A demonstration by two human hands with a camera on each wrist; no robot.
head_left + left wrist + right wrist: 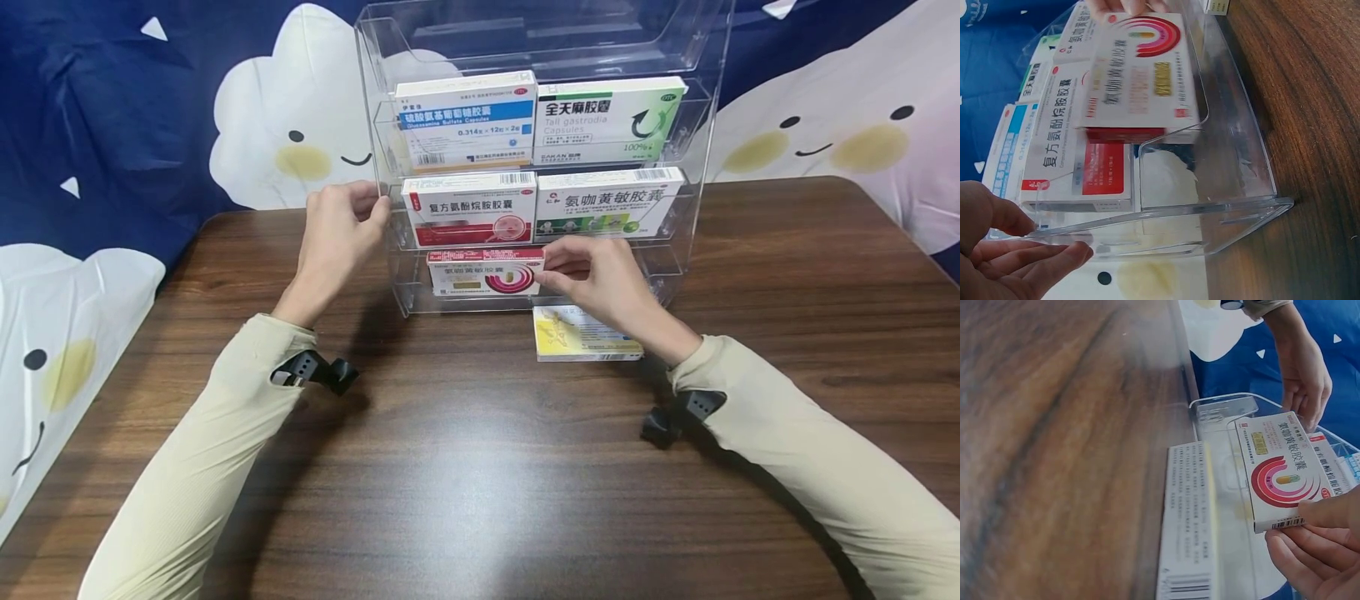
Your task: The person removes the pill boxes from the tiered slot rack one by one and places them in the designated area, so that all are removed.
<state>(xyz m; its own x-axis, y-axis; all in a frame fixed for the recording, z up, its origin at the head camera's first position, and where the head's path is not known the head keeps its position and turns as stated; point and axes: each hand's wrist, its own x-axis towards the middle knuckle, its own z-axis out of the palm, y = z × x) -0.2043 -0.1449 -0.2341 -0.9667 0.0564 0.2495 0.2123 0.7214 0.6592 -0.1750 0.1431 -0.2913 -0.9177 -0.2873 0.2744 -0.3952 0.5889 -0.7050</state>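
My right hand pinches the right end of a white medicine box with a red top and pink rings, thumb on its face. In the head view this box is at the lowest tier of the clear plastic display rack; the left wrist view shows it in front of the tier's low lip. With thumb and fingers, my left hand grips the rack's left side edge, also seen in the left wrist view. A yellow and white medicine box lies on the table below the right hand.
On the middle tier stand a red and white box and a green-patterned white box. Above them are a blue and white box and a green and white box. The wooden table meets a cloud-patterned cloth behind.
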